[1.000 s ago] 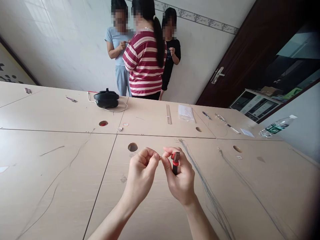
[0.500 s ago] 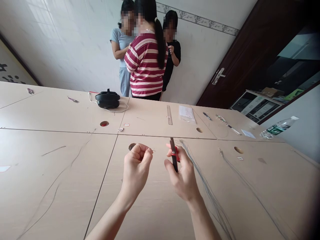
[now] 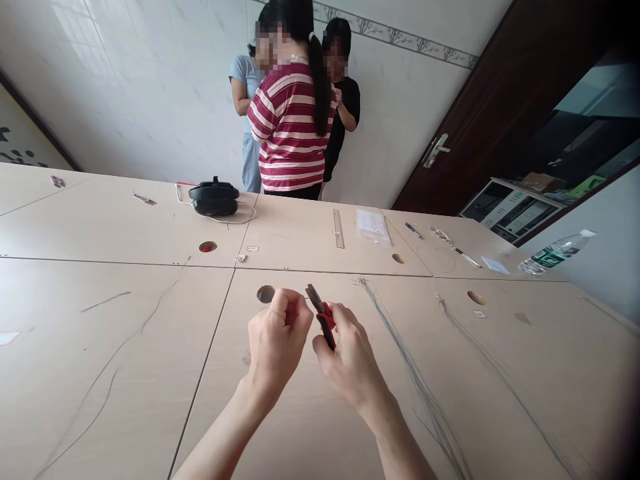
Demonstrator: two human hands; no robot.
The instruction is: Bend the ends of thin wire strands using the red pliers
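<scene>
"What's the room like?"

"A pale wood table (image 3: 125,373) fills most of the view, and three people (image 3: 295,127) stand beyond it by a light tiled wall (image 3: 165,100)."

"And the left hand?"

"The left hand (image 3: 280,333) is closed, thumb and fingertips pinching a thin piece (image 3: 307,298), too small to identify, above the table."

"Where are the pliers?"

"The pliers (image 3: 323,320) are in the right hand (image 3: 350,360), its fingers curled about the red and black handles. Their metal nose tilts up toward the left hand's fingertips, just beside the thin piece. I can't tell whether they touch it."

"Anything nearby?"

"A bundle of thin wires (image 3: 410,363) runs along the table to the right of the right hand. Farther back lie a ruler (image 3: 339,229) and a black case (image 3: 214,198); a water bottle (image 3: 557,253) lies over at the right."
</scene>
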